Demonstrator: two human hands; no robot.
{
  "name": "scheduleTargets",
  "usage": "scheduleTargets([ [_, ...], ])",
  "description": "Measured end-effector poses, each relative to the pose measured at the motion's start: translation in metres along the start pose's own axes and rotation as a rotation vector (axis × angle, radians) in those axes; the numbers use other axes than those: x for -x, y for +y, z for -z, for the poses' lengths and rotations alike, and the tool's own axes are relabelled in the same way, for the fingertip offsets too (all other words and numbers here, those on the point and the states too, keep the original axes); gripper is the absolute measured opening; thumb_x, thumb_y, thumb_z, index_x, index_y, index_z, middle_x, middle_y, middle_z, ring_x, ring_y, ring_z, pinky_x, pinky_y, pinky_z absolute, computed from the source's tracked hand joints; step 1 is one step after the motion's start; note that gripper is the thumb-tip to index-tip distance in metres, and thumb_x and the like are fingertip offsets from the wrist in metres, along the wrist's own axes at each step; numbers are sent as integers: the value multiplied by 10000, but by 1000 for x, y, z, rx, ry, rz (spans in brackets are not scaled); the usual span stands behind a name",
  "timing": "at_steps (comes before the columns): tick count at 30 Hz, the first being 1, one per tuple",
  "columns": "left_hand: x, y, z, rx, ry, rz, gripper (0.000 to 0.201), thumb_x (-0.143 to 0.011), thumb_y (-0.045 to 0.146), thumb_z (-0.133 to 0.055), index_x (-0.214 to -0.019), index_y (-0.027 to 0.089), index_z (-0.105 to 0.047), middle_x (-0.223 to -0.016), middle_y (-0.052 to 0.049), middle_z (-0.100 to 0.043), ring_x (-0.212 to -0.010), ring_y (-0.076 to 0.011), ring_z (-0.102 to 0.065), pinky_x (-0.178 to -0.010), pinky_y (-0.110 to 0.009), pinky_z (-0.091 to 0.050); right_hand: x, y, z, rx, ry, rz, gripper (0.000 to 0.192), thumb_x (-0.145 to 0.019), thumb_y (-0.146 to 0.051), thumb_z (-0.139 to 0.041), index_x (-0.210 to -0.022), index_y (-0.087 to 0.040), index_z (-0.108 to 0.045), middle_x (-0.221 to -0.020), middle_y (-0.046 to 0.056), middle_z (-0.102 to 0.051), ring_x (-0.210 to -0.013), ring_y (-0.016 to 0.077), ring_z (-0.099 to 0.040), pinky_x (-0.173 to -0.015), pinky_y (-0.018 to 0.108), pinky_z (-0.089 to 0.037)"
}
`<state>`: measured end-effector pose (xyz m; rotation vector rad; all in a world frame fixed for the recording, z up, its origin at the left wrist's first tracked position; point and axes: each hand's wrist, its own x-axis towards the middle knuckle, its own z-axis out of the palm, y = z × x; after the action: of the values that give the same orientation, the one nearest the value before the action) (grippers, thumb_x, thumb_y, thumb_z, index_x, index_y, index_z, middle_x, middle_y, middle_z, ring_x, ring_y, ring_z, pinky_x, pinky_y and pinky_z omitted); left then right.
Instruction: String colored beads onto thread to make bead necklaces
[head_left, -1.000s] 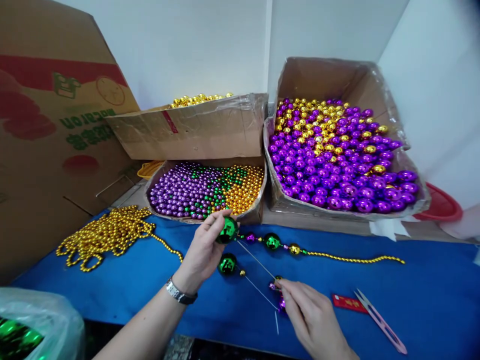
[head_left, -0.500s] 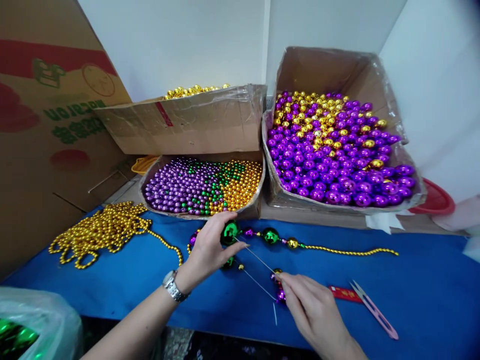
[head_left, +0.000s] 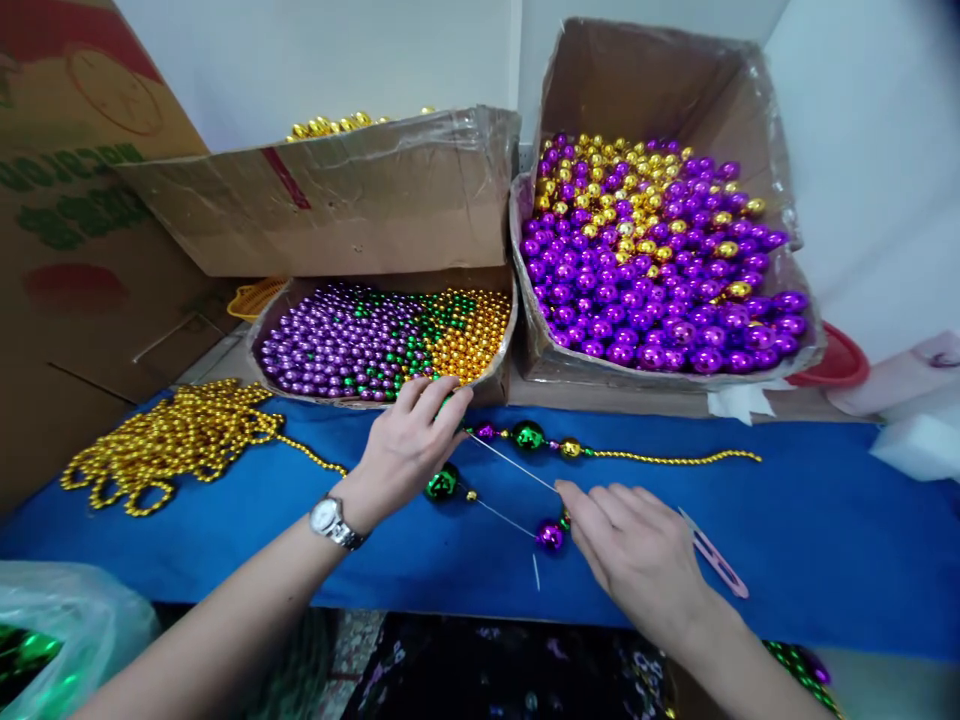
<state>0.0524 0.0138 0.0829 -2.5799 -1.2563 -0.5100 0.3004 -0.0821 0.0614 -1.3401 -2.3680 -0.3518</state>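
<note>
My left hand (head_left: 416,440), with a wristwatch (head_left: 335,522) on its wrist, is closed over part of a bead strand (head_left: 529,436) of green, purple and gold beads. The beads under its fingers are mostly hidden. A thin white string (head_left: 514,462) runs straight from there to my right hand (head_left: 634,540), which pinches it between thumb and fingers. Just below my left hand lies a large green bead (head_left: 442,482). Beside my right fingers is a purple bead (head_left: 550,536), joined by string to a small gold bead (head_left: 471,496).
Pink thread snips (head_left: 724,565) lie right of my right hand. Coiled gold bead chains (head_left: 172,440) are heaped at left. Behind stand a cardboard box (head_left: 510,335) of small beads and another box (head_left: 814,365) of purple and gold beads. A plastic bag (head_left: 112,610) sits at front left.
The camera view has shifted. My left fingers and thumb have closed over the large green bead that showed before. My right hand now covers the red packet and part of the snips.
</note>
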Motion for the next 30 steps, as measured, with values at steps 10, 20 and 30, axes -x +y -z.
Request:
scheduleTargets([
  [10, -20, 12, 2, -87, 3, -59, 382, -839, 212, -537, -1211, 138, -491, -1198, -137, -540, -1018, -295, -469, -822, -432, -484, 0, 28, 1, -241, -103, -138, 227, -935, -200, -444, -1039, -180, -645, -915, 51, -705, -841, 171, -656, -781, 276, -488],
  [20, -20, 5, -1, -33, 36, 35, 410, -858, 344, -529, -1212, 143, -473, -1193, -134, -531, -1053, -297, -478, -834, -421, -480, 6, 34, 1, -361, -103, -208, 230, -936, -205, -436, -1056, -189, -632, -986, 46, -698, -891, 179, -649, -807, 290, -485],
  [30, 52, 59, -31, 446, -397, -62, 451, -829, 410, -559, -1211, 206, -431, -1189, -105, -512, -1009, -239, -528, -779, -343, -518, 32, 40, -6, -599, -130, -583, 263, -950, -337, -400, -1109, -238, -585, -627, -28, -583, -471, 111, -520, -471, 215, -383],
])
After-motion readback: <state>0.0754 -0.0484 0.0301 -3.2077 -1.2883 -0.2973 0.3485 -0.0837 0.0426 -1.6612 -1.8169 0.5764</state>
